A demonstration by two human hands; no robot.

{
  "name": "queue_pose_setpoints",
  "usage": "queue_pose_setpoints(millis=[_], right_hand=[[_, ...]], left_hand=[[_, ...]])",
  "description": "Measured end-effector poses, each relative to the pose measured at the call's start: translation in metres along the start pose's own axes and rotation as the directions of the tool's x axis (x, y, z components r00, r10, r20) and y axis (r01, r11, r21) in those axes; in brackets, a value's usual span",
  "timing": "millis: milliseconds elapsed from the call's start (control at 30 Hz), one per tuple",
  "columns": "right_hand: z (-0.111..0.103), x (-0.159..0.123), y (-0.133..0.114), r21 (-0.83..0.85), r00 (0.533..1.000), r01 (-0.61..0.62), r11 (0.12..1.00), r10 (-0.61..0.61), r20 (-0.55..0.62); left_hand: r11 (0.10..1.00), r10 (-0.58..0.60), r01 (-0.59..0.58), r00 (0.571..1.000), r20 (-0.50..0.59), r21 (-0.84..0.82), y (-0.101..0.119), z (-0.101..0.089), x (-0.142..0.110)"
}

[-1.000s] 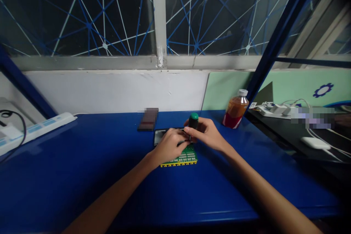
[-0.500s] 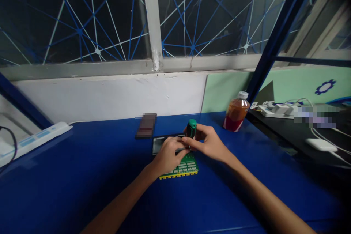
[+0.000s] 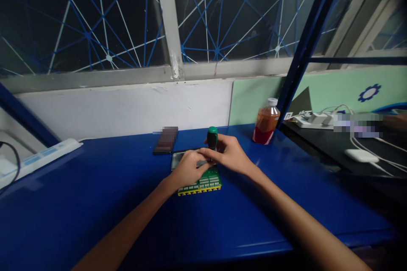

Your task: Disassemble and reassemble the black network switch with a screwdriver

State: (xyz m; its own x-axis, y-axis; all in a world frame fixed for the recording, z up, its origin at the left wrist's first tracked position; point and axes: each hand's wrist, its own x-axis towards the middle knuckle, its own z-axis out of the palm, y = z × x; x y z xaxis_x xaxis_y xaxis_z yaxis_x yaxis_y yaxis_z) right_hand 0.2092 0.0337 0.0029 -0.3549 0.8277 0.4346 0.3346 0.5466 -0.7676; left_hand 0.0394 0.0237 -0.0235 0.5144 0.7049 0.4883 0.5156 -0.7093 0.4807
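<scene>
My right hand (image 3: pixel 229 152) is closed around a screwdriver (image 3: pixel 212 137) with a green and black handle. The tool stands nearly upright, its tip pointing down at the far right part of a green circuit board (image 3: pixel 210 178) with a yellow front edge. Across the board's left side lies my left hand (image 3: pixel 187 167), thumb and fingers drawn together beside the screwdriver's tip. What they pinch is hidden. Behind this hand, a dark-framed display panel (image 3: pixel 177 161) shows at the board's far side, partly covered.
A dark, partly blurred flat object (image 3: pixel 167 140) lies behind the board on the blue table (image 3: pixel 127 220). A bottle of orange-red drink (image 3: pixel 266 123) stands at back right. Power strips lie at left (image 3: pixel 47 159) and right (image 3: pixel 313 120), with white cables and a white adapter (image 3: pixel 361 156).
The camera view has shifted, so everything sits slightly further left and higher. Both hands keep their places at the board and screwdriver. A brownish blurred shape has appeared at the right edge.
</scene>
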Motion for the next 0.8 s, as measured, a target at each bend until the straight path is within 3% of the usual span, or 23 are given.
queue_pose_setpoints(millis=[133,667,800], right_hand=[[0.0002,-0.0011,-0.0025,-0.028,1.000,0.020,0.999,-0.020,-0.001],[-0.0008,0.0003,0.0005,0.028,1.000,-0.029,0.999,0.029,0.007],[-0.0006,0.0001,0.0002,0.051,1.000,-0.022,0.998,0.022,0.013]], left_hand=[[1.000,-0.012,0.012,0.999,-0.048,0.010,-0.0003,0.0009,-0.0006],[0.989,-0.041,0.045,0.999,0.032,-0.140,-0.0008,0.0041,-0.0020],[0.983,-0.088,0.084,0.996,-0.021,-0.165,-0.0011,0.0071,-0.0021]])
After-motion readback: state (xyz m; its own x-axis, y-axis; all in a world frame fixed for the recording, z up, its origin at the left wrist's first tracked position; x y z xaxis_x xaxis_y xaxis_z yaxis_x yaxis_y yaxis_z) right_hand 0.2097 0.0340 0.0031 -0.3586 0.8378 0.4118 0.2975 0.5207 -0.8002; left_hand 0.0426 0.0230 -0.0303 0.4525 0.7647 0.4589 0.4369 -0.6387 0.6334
